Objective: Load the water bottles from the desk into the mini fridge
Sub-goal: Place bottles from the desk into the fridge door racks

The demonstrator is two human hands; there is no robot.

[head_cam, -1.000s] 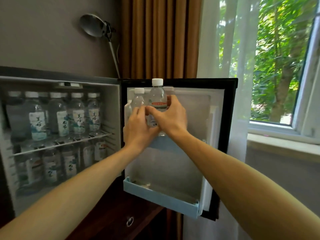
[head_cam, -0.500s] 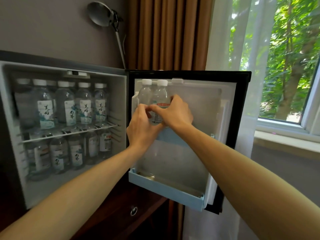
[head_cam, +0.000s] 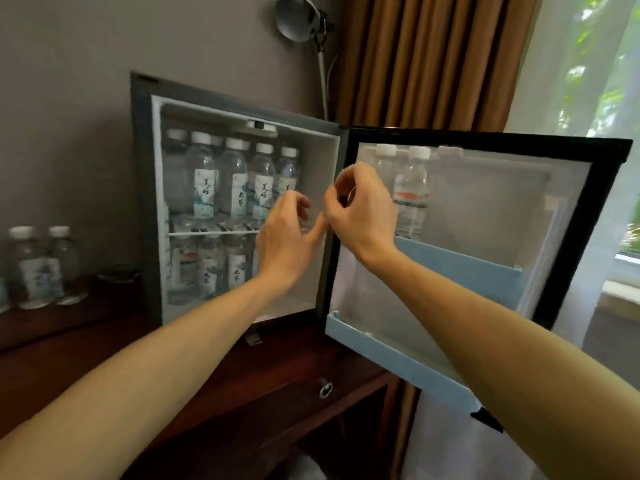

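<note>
- The mini fridge stands open on a dark wooden desk, its door swung out to its right.
- Inside the fridge, a wire shelf carries a tight row of upright water bottles with white caps. A second row stands below it on the fridge floor.
- The door's upper blue shelf holds two upright bottles side by side at the hinge end. From there its blue wall runs on bare toward the door's outer edge.
- The door's lower blue shelf shows only its wall and pale floor.
- Two more bottles stand upright together on the desk, left of the fridge and well apart from it.
- The left hand hovers before the right side of the fridge's opening, level with the wire shelf. Its fingers are loosely curled and it holds nothing.
- The right hand is in front of the fridge's hinge line, just beside the door bottles and not gripping them. Its fingers are loosely curled and empty.
- The hands are close together; blur hides whether they touch.
- The open door reaches out past the desk's right end.
- A ring pull sits in the desk front below the hinge.
- A lamp rises above the fridge, and a brown curtain hangs behind the door.
</note>
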